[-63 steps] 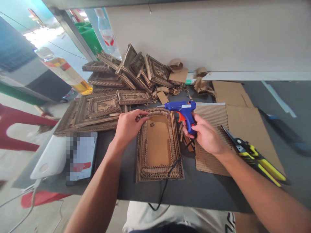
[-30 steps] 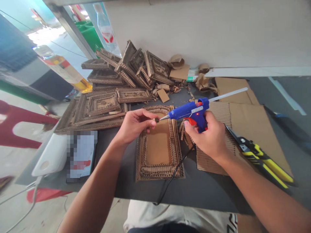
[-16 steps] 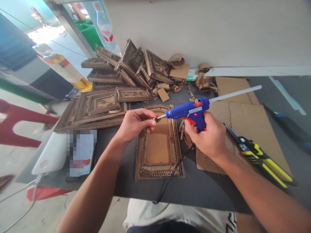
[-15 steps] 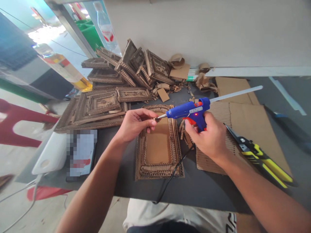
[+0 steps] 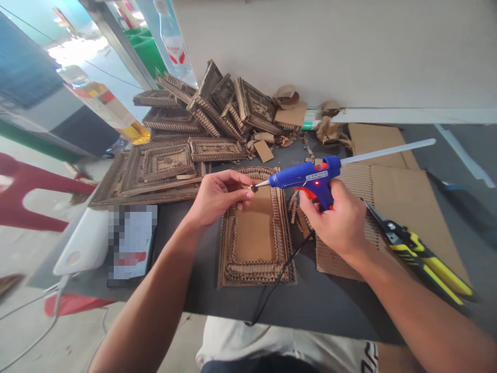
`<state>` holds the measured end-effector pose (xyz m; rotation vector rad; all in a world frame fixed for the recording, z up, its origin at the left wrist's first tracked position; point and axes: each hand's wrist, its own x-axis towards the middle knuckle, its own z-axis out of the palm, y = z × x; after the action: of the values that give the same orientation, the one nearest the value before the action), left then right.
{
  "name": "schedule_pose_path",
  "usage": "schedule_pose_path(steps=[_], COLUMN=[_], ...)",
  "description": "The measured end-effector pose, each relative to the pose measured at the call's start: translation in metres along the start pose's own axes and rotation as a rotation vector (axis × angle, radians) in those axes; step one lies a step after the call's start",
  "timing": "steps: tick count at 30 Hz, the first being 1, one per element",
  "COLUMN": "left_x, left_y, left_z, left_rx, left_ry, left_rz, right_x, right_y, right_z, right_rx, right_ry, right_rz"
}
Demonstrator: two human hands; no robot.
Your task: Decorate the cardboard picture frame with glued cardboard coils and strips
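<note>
My right hand (image 5: pixel 337 217) is wrapped round the handle of a blue hot glue gun (image 5: pixel 305 173), whose red light is on. A long translucent glue stick (image 5: pixel 390 150) sticks out of its back end. Between thumb and fingers, my left hand (image 5: pixel 225 197) pinches a small piece of cardboard (image 5: pixel 253 188), mostly hidden by the fingertips. The metal nozzle points left and meets, or nearly meets, that piece. Below both hands lies a rectangular frame (image 5: pixel 256 273) built of corrugated cardboard strips round a plain brown panel. The gun's black cord (image 5: pixel 274 287) runs over its lower right corner.
Several cardboard frames (image 5: pixel 171 155) are piled at the back left. Yellow-and-black snips (image 5: pixel 419 254) rest on corrugated sheets (image 5: pixel 404 207) at right. A phone (image 5: pixel 134 243), a white power strip (image 5: pixel 81 248) and a bottle of yellow liquid (image 5: pixel 106 106) stand or lie along the left.
The whole view has shifted slightly. The glue gun stays at the small cardboard piece, and both hands keep their hold.
</note>
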<state>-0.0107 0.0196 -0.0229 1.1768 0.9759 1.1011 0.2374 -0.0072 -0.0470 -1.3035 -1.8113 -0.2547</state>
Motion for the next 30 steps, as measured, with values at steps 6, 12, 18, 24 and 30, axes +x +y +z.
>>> schedule_pose_path(steps=[6, 12, 18, 24, 30], left_x=[0.0004, 0.0007, 0.0, 0.0007, 0.0008], left_y=[-0.0023, -0.0039, -0.0029, -0.0028, -0.0038], left_z=[-0.0025, -0.0041, -0.0034, -0.002, -0.0018], left_rx=[0.023, 0.04, 0.031, 0.021, 0.067], left_ry=[0.029, 0.045, 0.05, 0.055, 0.074], left_rz=[0.027, 0.008, 0.02, 0.04, 0.033], right_x=[0.0011, 0.0002, -0.0003, -0.0002, 0.0005], right_y=[-0.0001, 0.0004, 0.0004, -0.0003, -0.0002], right_z=[-0.0013, -0.001, -0.0014, -0.0014, -0.0017], right_rx=[0.006, -0.005, -0.018, -0.007, -0.034], right_ry=[-0.023, -0.036, -0.049, -0.043, -0.028], right_rz=[0.004, 0.01, 0.011, 0.001, -0.019])
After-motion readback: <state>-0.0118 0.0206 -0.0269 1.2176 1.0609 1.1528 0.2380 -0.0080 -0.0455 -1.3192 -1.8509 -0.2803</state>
